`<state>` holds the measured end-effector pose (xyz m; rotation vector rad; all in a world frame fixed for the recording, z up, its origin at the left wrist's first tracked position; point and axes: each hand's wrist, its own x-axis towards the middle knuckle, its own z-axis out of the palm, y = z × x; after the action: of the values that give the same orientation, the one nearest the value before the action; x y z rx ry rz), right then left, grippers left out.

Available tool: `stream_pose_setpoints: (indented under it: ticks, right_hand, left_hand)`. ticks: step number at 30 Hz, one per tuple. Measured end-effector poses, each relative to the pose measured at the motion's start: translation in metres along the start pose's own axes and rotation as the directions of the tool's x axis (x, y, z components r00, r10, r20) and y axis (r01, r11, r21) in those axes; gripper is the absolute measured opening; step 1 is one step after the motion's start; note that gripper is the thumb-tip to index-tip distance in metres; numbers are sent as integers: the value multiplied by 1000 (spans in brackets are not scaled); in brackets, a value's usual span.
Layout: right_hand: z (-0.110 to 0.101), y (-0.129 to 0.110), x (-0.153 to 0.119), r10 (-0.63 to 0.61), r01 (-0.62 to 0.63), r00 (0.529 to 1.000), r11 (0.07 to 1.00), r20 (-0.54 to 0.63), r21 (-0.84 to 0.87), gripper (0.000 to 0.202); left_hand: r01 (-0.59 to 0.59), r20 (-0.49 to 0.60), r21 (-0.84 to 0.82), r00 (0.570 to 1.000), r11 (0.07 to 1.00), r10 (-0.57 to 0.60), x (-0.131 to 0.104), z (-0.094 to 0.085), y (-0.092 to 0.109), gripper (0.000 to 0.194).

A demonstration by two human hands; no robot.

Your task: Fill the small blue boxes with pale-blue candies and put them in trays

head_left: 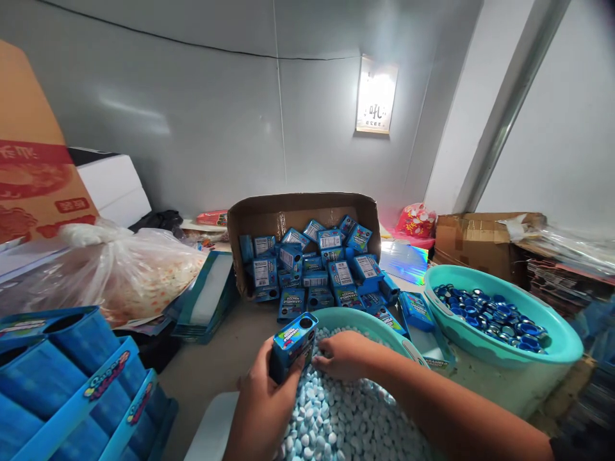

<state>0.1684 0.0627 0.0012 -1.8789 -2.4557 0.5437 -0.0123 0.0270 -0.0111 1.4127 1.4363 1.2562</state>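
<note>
My left hand (pixel 269 397) is wrapped round a small blue printed box (pixel 294 336), which it holds tilted over the near left side of a teal basin (pixel 379 328). Pale blue and white candies (pixel 331 410) fill that basin. Just right of the box, my right hand (pixel 343 354) is low over the candies with its fingers curled together; what they hold, if anything, is hidden. Behind both hands, a brown carton (pixel 302 203) lies open towards me, with many blue boxes (pixel 341 275) in it and spilling out at its front.
At the right stands a teal basin (pixel 567 333) of shiny blue rings or caps (pixel 490 317). Blue display trays (pixel 72 390) are stacked at the near left, before a clear plastic bag (pixel 144 269). Cartons (pixel 473 240) stand at the back right.
</note>
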Motion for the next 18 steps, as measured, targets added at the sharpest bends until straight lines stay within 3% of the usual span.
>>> stream_pose_setpoints:
  ticks: [6,13,18]
  right_hand:
    - [-5,1,-4,-35,33,999,997,37,76,37]
    - [-10,-4,-5,-1,-27,987,984,162,174,39]
    - [-8,1,-9,-130,72,974,955,186,289,31]
  left_hand:
    - [-23,-32,-8,999,1000,23,-3,3,5,54]
    - [-9,11,-45,1000,999,9,-1,2,1,54]
    - [20,38,-42,999,999,-18,-6,4,1,52]
